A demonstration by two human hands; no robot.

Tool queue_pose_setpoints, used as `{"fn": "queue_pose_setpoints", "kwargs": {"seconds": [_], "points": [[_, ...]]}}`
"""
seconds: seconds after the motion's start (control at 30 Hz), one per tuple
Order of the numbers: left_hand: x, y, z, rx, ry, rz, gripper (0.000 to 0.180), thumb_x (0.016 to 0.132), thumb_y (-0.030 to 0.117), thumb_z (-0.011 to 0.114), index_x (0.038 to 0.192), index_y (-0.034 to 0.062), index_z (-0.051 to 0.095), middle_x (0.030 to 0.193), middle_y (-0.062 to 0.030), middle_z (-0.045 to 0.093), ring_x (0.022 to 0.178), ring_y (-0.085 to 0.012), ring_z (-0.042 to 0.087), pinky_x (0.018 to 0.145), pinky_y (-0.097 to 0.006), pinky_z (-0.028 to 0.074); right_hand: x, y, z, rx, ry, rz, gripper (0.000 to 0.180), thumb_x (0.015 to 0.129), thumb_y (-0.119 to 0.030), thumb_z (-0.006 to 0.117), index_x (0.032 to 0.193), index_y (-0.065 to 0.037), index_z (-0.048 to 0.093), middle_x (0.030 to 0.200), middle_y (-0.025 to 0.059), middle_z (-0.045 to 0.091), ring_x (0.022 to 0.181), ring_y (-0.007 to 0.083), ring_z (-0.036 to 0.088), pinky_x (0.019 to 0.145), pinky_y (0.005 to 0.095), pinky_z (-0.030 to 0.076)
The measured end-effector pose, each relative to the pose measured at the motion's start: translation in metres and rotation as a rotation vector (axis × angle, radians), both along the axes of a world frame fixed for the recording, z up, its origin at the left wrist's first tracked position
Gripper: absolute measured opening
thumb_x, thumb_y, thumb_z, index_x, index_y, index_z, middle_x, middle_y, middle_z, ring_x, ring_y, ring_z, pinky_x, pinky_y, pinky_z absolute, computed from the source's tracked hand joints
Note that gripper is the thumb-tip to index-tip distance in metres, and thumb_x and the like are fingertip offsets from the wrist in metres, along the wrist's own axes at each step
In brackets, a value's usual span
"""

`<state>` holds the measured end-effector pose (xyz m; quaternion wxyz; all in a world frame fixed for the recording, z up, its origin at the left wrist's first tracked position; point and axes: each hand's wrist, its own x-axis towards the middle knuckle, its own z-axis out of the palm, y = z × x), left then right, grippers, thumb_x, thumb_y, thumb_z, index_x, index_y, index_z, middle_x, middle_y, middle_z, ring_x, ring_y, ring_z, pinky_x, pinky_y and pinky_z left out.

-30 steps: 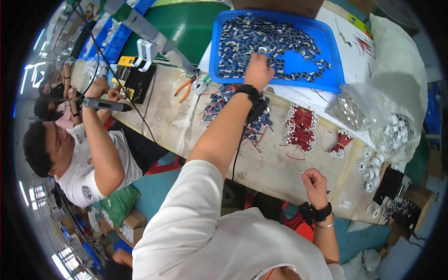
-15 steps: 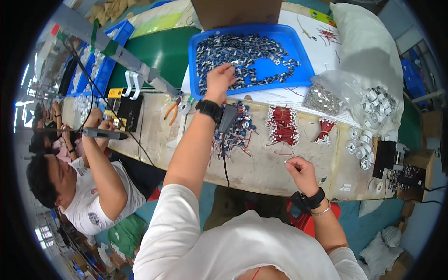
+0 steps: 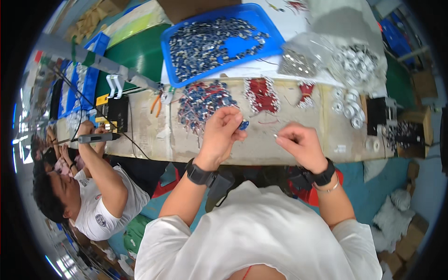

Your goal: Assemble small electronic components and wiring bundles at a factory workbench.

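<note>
My left hand is closed in a pinch over the table, a small blue component showing at its fingertips. Across from it, my right hand has thumb and finger pressed together on a tiny whitish piece; most of it is hidden, so I cannot tell its kind. Beyond my left hand lies a heap of blue components with wires. A bundle of red wires with white ends lies beyond the gap between my hands, and a loose red wire is nearer.
At the back stands a blue tray of blue components. To the right are a smaller red wire bundle, a clear bag of metal parts and white round housings. Orange-handled pliers lie left. A co-worker sits on the left.
My left hand has come back from the blue tray toward me and now holds a blue component near my right hand. My right hand has moved slightly up and left. The head view has shifted.
</note>
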<state>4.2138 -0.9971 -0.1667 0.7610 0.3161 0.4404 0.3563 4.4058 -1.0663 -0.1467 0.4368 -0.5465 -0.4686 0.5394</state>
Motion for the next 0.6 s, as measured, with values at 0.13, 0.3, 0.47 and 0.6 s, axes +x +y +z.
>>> {"fn": "queue_pose_setpoints", "kwargs": {"seconds": [0.13, 0.3, 0.47, 0.6], "points": [[0.004, -0.033, 0.02, 0.015, -0.039, -0.067, 0.015, 0.081, 0.007, 0.055, 0.095, 0.0008, 0.053, 0.075, -0.0021, 0.055, 0.06, -0.0096, 0.054, 0.055, -0.021, 0.045, -0.008, -0.009, 0.021, -0.045, 0.154, 0.05, 0.008, 0.077, -0.003, 0.059, 0.082, 0.003, 0.057, 0.071, -0.0007, 0.052, 0.061, 0.0024, 0.044, 0.053, 0.0182, 0.037], [0.007, -0.054, 0.038, 0.19, -0.019, -0.224, 0.023, 0.079, -0.001, 0.054, 0.102, -0.0002, 0.053, 0.081, -0.0033, 0.055, 0.071, -0.0101, 0.052, 0.065, -0.022, 0.044, -0.006, -0.033, 0.029, 0.053, 0.157, 0.073, 0.006, 0.079, -0.003, 0.055, 0.083, 0.001, 0.056, 0.076, 0.0002, 0.049, 0.065, 0.0032, 0.044, 0.057, 0.0178, 0.037], [0.015, -0.065, 0.041, 0.235, 0.004, -0.336, 0.023, 0.079, -0.002, 0.054, 0.102, -0.0011, 0.053, 0.081, -0.0036, 0.056, 0.07, -0.0092, 0.053, 0.064, -0.021, 0.044, -0.006, -0.051, 0.034, 0.086, 0.054, 0.06, 0.005, 0.077, -0.003, 0.055, 0.08, 0.001, 0.055, 0.075, 0.0022, 0.049, 0.068, 0.0073, 0.046, 0.06, 0.0206, 0.038], [0.022, -0.072, 0.042, 0.247, 0.006, -0.406, 0.022, 0.08, 0.0, 0.054, 0.102, -0.0008, 0.053, 0.086, -0.0028, 0.057, 0.076, -0.0066, 0.053, 0.067, -0.02, 0.045, -0.001, -0.066, 0.029, 0.142, 0.001, 0.017, 0.001, 0.077, 0.001, 0.053, 0.078, 0.0, 0.053, 0.076, 0.0002, 0.045, 0.066, 0.0043, 0.041, 0.056, 0.0175, 0.034]]}}
